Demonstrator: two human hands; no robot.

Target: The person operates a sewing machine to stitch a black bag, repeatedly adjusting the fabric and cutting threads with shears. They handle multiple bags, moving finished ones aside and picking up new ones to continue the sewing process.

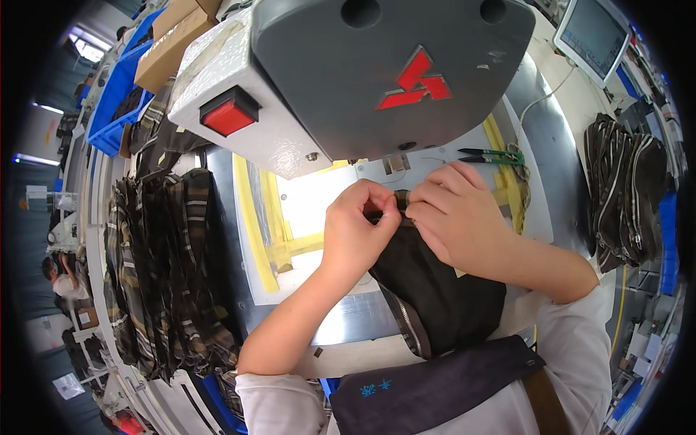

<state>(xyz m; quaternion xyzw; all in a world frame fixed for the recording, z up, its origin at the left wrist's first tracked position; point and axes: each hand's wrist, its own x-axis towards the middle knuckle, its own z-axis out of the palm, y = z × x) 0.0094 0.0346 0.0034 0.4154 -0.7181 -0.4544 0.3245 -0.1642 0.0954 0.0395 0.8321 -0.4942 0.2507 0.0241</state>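
Note:
A black cloth piece with a metal zipper (442, 290) hangs from my hands toward my lap, over the near edge of the work plate. My left hand (355, 225) pinches its top edge between thumb and forefinger. Close beside it, my right hand (457, 217) is closed on the same edge, fingers curled over it. A short strip of checked cloth shows between the fingertips, and what lies under them is hidden. Both hands are just in front of the sewing machine's grey head (391, 87).
Green-handled thread snips (493, 156) lie right of the hands on the taped plate (304, 196). Plaid cloth pieces (159, 275) are piled at left, zippered dark pieces (627, 188) at right. A red switch (229, 112), blue bin (119, 109), cardboard box (174, 47) and screen (594, 36) stand farther back.

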